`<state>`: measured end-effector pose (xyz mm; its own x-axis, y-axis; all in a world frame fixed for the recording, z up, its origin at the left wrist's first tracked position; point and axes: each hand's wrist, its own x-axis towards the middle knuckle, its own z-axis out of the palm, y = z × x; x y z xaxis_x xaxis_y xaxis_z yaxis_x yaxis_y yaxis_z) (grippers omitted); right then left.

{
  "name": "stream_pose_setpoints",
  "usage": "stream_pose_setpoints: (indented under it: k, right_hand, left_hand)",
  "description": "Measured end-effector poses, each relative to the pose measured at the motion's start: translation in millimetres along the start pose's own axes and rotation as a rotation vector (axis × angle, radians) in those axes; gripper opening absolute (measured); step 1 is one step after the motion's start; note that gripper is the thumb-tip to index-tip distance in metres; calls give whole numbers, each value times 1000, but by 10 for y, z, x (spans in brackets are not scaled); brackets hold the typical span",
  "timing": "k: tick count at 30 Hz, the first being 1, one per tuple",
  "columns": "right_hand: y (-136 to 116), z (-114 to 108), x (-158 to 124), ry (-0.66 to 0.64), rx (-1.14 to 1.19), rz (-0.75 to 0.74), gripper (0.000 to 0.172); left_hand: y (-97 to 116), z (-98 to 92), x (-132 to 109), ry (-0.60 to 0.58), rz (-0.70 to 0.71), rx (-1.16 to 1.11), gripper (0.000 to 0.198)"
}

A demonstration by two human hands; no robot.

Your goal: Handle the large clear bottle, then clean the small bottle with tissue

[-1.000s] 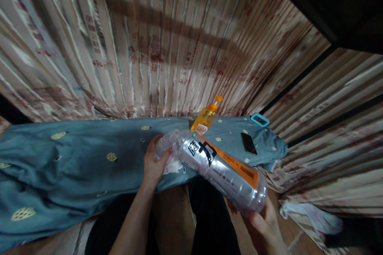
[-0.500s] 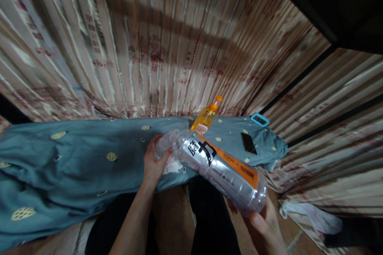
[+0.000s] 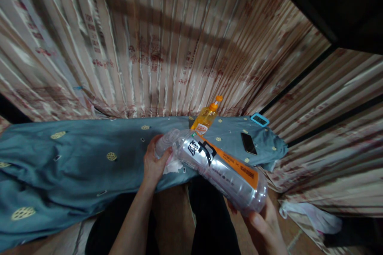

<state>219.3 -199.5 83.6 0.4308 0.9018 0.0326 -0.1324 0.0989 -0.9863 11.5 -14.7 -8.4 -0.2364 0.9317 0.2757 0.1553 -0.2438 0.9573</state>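
Note:
I hold a large clear plastic bottle (image 3: pixel 221 169) with an orange and black label, tilted on its side with its neck pointing up and left. My left hand (image 3: pixel 154 163) is closed round the neck end, fingers wrapped over the cap area. My right hand (image 3: pixel 265 223) cups the bottle's base from below at the lower right, fingers curled on it. The bottle hangs over the front edge of a surface covered with a blue-grey patterned cloth (image 3: pixel 74 163).
An orange drink bottle (image 3: pixel 206 117) with an orange cap stands on the cloth just behind. A dark phone (image 3: pixel 249 143) and a small blue-rimmed device (image 3: pixel 259 119) lie at the right. Striped curtains (image 3: pixel 155 44) hang behind. White crumpled material (image 3: pixel 311 217) lies on the floor at right.

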Motion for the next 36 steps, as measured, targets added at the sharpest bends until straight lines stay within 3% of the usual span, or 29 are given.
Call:
stream_pose_setpoints:
  k: [29, 36]
  right_hand:
    - [15, -14, 4, 40, 28, 20, 106]
    - [29, -29, -9, 39, 8, 10, 99]
  left_hand:
    - [0, 1, -1, 4, -17, 2, 58]
    - [2, 2, -1, 8, -1, -3, 57]
